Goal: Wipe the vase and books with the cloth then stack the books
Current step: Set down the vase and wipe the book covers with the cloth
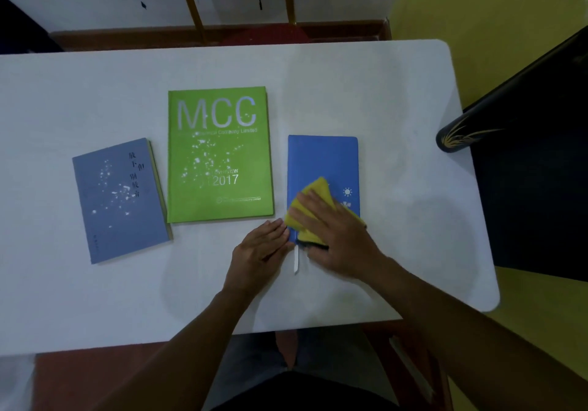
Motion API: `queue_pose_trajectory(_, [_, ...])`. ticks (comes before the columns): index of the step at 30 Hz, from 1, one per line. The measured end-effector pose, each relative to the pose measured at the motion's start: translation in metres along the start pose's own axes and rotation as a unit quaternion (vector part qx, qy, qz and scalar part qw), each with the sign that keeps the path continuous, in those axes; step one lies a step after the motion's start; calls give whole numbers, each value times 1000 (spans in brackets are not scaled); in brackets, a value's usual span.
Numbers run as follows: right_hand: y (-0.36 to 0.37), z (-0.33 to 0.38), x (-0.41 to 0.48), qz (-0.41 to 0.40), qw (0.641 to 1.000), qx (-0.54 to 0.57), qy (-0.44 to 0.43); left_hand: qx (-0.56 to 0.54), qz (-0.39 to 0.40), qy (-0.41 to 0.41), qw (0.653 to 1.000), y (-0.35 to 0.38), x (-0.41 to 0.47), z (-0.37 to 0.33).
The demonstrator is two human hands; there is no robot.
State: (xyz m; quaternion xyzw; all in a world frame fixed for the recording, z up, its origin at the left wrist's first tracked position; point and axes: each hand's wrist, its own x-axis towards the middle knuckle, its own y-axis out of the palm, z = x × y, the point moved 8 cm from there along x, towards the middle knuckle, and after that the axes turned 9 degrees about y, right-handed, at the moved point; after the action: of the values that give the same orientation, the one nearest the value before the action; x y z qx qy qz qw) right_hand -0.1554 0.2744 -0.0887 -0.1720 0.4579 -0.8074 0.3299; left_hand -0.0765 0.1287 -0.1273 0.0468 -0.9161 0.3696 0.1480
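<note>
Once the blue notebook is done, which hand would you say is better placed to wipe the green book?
Probably the right hand: it presses the yellow cloth on the blue notebook, just beside the green book. The left hand is bare, touching the notebook's near corner, so it suits steadying.

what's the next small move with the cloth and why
Probably slide the right hand and yellow cloth toward the far end of the small blue notebook: the cloth covers only its near part, while the left hand steadies the near corner.

Right hand [331, 229] presses yellow cloth [313, 202] on blue book [323, 159].
</note>
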Motion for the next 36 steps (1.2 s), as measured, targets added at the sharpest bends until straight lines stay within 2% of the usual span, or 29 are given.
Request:
queue_pose_trajectory(2, [-4, -12, -11, 27, 998, -22, -50, 2, 1, 1, 1000, 0, 0, -1])
queue_pose_trajectory(4, [-15, -36, 6, 26, 997, -40, -52, 2, 2, -6, 1000, 0, 0, 0])
queue_pose_trajectory(9, [-34, -74, 86, 33, 995, -67, 74, 2, 10, -21, 1000, 0, 0, 1])
queue_pose_trajectory(12, [-30, -62, 97, -11, 993, -39, 111, 3, 11, -18, 1000, 0, -1, 0])
queue_pose_trajectory(14, [-20, -34, 73, -33, 998, -18, 59, 6, 4, -18, 1000, -1, -1, 0])
queue_pose_trajectory(17, [1, 1, 12, -3, 999, -21, -50, 12, -4, -14, 1000, -1, 0, -1])
queue_pose_trajectory(20, [2, -7, -27, 51, 993, -20, -104, 13, -5, -10, 1000, -2, 0, -2])
queue_pose_trajectory(22, [-4, -28, -23, 70, 988, -34, -132, 15, -8, -9, 1000, -2, 1, -3])
queue_pose_trajectory(24, [-21, -53, 9, 33, 993, -36, -103, 16, -5, -9, 1000, -2, 1, -3])
queue_pose_trajectory(26, [-39, -74, 53, -1, 999, -45, -22, 14, 1, -15, 1000, -2, 1, -2])
queue_pose_trajectory(29, [-44, -75, 101, 15, 997, -66, 47, 12, 10, -19, 1000, -2, 2, -3])
queue_pose_trajectory(32, [-32, -52, 102, -9, 998, -45, 31, 11, 14, -21, 1000, -2, 3, -4])
queue_pose_trajectory(36, [-11, -13, 37, 1, 999, -1, -40, 6, 7, -20, 1000, -3, 4, -4])
